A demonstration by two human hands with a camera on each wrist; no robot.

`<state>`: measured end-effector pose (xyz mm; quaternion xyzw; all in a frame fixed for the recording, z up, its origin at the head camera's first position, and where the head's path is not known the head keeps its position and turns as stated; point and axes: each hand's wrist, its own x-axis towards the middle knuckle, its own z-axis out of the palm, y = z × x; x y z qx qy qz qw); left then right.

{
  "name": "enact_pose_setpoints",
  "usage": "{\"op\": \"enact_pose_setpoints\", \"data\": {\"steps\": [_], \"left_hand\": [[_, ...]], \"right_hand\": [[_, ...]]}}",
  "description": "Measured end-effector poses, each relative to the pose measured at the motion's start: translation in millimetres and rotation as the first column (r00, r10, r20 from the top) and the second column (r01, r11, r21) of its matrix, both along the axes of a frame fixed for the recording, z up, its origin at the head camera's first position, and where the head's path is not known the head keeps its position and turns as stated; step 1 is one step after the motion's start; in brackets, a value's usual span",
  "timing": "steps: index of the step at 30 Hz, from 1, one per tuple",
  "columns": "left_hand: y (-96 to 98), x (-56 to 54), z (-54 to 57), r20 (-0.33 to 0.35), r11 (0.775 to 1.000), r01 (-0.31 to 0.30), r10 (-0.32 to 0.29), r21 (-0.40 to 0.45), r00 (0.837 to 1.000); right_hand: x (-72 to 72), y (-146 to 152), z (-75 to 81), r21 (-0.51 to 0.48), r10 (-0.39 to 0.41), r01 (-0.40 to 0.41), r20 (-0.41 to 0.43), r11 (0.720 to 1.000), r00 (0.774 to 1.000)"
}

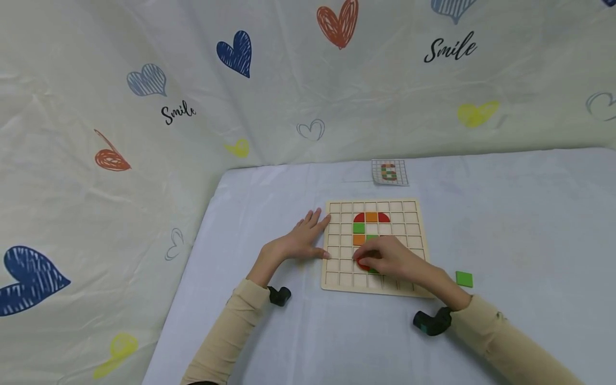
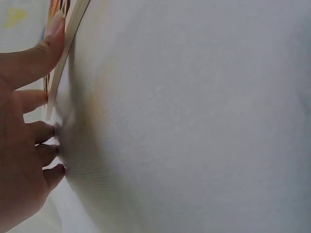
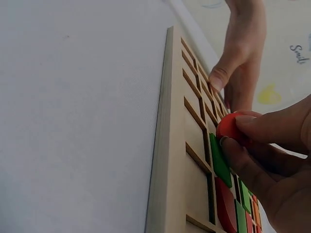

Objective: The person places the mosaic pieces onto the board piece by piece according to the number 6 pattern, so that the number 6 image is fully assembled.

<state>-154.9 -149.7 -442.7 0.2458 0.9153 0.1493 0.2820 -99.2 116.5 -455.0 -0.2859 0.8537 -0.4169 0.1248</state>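
Note:
My right hand (image 1: 392, 256) pinches a red rounded tile (image 3: 228, 127) between thumb and fingers, low over the wooden grid board (image 1: 337, 284). A green square tile (image 3: 220, 161) lies right beside it in the right wrist view. My left hand (image 1: 300, 238) is spread at the board's left edge, its thumb (image 2: 54, 29) and a finger on the frame, the other fingertips on the cloth. Set in the grid are two red rounded tiles with an orange tile (image 1: 371, 217) between them, then a green tile (image 1: 359, 228) and an orange tile (image 1: 359, 240) below. My right hand hides part of the pattern.
A loose green square tile (image 1: 464, 279) lies on the white cloth right of the board. Behind the board is a small pattern card (image 1: 390, 172) with a coloured figure on a grid. A curtain (image 1: 269, 101) printed with hearts hangs beyond the table.

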Motion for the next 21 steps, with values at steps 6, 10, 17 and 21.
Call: {"op": "enact_pose_setpoints", "data": {"steps": [6,10,17,21], "left_hand": [[-1.5,0.1,1.5,0.009,1.0,0.003,-0.004,0.01,1.0],[-2.4,-0.3,2.2,0.02,1.0,-0.002,0.001,0.014,1.0],[-4.6,-1.0,0.8,0.025,0.999,-0.004,0.003,0.038,1.0],[-5.6,-1.5,-0.8,0.022,0.999,-0.003,0.002,0.039,1.0]], "right_hand": [[-0.2,-4,1.1,0.025,0.009,-0.009,-0.034,1.0,0.999],[-1.1,-8,3.4,0.037,0.019,-0.018,-0.042,0.999,0.999],[-2.2,-11,4.0,0.064,0.057,-0.052,-0.089,0.997,0.994],[-1.8,-11,1.0,0.055,0.056,-0.051,-0.104,0.997,0.993]]}}
